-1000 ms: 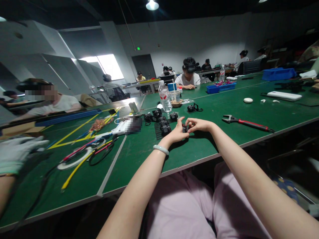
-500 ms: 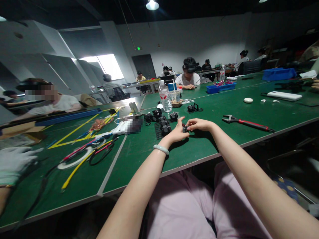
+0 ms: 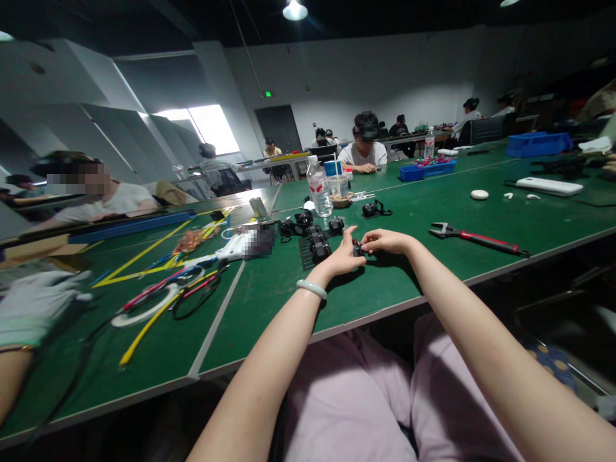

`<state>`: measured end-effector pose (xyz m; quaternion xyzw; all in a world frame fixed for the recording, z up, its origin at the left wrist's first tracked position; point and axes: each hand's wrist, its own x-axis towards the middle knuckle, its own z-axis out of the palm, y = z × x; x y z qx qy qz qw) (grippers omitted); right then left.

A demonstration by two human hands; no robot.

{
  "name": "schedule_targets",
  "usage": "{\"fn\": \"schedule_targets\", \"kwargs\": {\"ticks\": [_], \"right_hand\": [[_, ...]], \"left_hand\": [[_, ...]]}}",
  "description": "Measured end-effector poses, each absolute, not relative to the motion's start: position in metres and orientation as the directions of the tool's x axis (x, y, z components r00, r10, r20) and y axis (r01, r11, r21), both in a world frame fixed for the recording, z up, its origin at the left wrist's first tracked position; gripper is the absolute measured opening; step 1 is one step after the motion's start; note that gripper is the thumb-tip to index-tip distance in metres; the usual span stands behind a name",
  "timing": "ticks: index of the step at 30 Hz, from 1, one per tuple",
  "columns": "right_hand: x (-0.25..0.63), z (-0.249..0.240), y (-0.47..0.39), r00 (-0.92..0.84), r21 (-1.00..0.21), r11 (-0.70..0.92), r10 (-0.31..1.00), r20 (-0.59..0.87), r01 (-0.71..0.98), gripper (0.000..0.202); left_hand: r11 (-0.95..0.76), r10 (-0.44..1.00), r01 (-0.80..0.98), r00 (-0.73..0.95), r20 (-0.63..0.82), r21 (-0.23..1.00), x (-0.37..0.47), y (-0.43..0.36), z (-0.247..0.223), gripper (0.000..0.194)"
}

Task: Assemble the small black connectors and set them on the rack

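Green tabletop [image 3: 262, 298], small black blocky part [image 3: 357, 249], left hand [image 3: 344, 255] clamped around it, right hand [image 3: 387, 241] pinched on its edge.

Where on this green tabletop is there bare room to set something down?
Between the right hand and red-handled wrench; also between the pale seam and left forearm. Crowded: around the left hand, with black parts; left of the seam, with cables.

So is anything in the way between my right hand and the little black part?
Nothing visible: your right hand has its fingertips at the small black part, and your left hand holds its other side.
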<state>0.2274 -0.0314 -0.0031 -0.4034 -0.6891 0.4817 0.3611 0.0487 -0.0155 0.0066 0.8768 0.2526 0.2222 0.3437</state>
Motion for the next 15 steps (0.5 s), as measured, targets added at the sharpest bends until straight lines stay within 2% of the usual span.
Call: {"fn": "schedule_targets", "kwargs": {"ticks": [4,8,15], "right_hand": [[0.2275,-0.0021,-0.0322,-0.409,-0.951,0.207,0.907,0.098,0.230,0.024],[0.2279,-0.0024,-0.0328,-0.383,-0.950,0.241,0.911,0.151,0.199,0.028],[0.2297,-0.0053,-0.0310,-0.479,-0.942,0.292,0.859,0.182,0.164,0.044]], "left_hand": [[-0.640,0.590,0.293,0.779,0.210,0.711,0.0485,-0.0145,0.0075,0.082],[-0.648,0.590,0.295,0.777,0.218,0.702,0.0480,-0.0126,0.0068,0.083],[-0.674,0.528,0.194,0.801,0.281,0.713,0.0483,-0.0122,0.0061,0.085]]}}
